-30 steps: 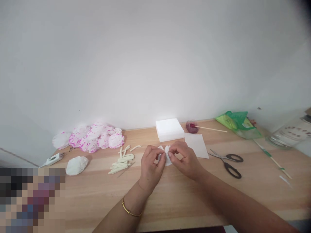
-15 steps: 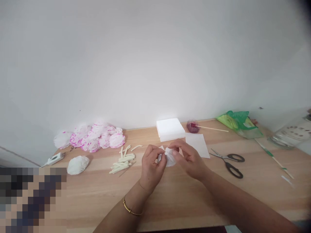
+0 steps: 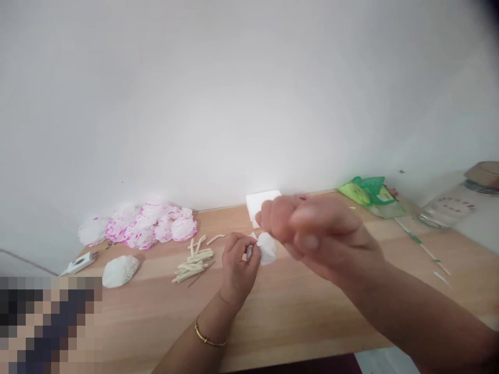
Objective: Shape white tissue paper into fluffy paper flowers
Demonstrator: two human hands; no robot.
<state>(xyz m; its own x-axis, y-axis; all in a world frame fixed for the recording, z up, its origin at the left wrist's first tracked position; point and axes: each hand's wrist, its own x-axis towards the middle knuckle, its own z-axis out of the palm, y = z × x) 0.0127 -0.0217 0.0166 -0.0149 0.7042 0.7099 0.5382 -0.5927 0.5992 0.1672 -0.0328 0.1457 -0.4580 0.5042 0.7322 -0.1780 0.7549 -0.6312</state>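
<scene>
My left hand (image 3: pixel 240 262) pinches a small piece of crumpled white tissue paper (image 3: pixel 267 248) just above the wooden table. The paper fans out to the right of its fingertips. My right hand (image 3: pixel 319 234) is raised close to the camera, apart from the paper, with its fingers curled together. Anything between those fingers is hidden. Behind it, a white paper stack (image 3: pixel 257 204) is partly covered. Pale, soft-looking sticks (image 3: pixel 197 264) lie in a loose pile left of my left hand.
White paper puffs with pink edges (image 3: pixel 142 226) stand at the back left. A plain white puff (image 3: pixel 120 271) lies nearer, beside a white plug (image 3: pixel 81 262). Toward the right are a green plastic bag (image 3: pixel 370 192), a thin green-taped stick (image 3: pixel 424 248) and a clear jar (image 3: pixel 448 205).
My right hand has left the tissue paper and risen toward the camera, now covering the scissors and red bundle. My left hand keeps its pinch on the paper. The view has shifted slightly.
</scene>
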